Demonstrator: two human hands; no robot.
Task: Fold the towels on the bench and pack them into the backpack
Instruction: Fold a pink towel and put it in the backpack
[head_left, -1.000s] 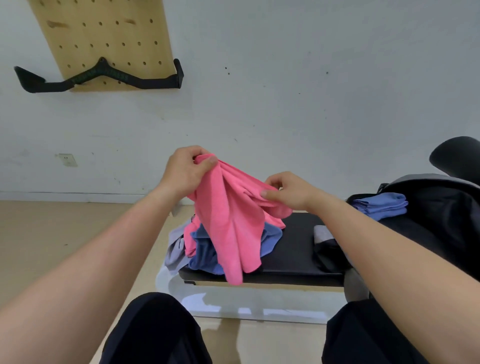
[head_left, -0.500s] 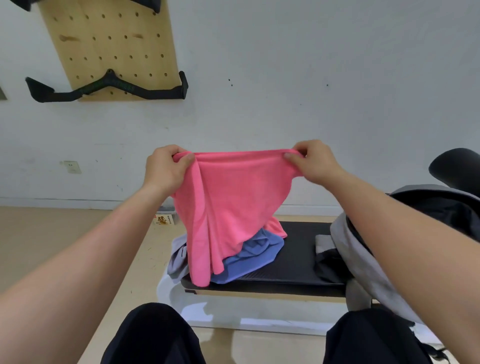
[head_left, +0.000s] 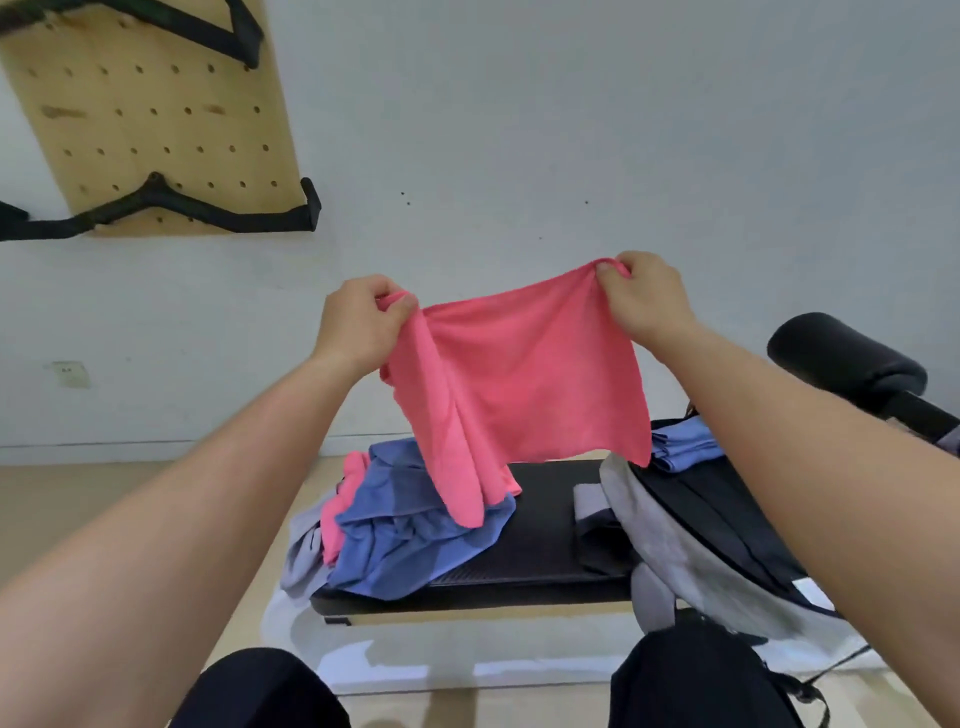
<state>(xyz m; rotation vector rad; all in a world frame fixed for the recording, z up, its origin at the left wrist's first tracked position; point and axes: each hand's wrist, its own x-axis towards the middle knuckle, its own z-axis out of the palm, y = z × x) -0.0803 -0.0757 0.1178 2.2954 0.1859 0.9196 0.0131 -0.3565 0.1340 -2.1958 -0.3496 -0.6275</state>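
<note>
A pink towel (head_left: 524, 384) hangs spread in the air above the black bench (head_left: 540, 535). My left hand (head_left: 363, 325) pinches its upper left corner and my right hand (head_left: 641, 296) pinches its upper right corner. Its lower left part droops onto a heap of unfolded towels (head_left: 400, 525), blue, pink and grey, at the bench's left end. An open grey and black backpack (head_left: 691, 525) lies on the bench's right end, with a folded blue towel (head_left: 680, 444) inside it.
A black padded roller (head_left: 847, 364) sticks out at the right behind the backpack. A wooden pegboard (head_left: 150, 119) with black handle bars hangs on the white wall at upper left. My dark-trousered knees (head_left: 260, 691) are at the bottom edge. Beige floor surrounds the bench.
My hands have pulled apart and risen, stretching the bunched pink towel out flat between them. The view has tilted upward.
</note>
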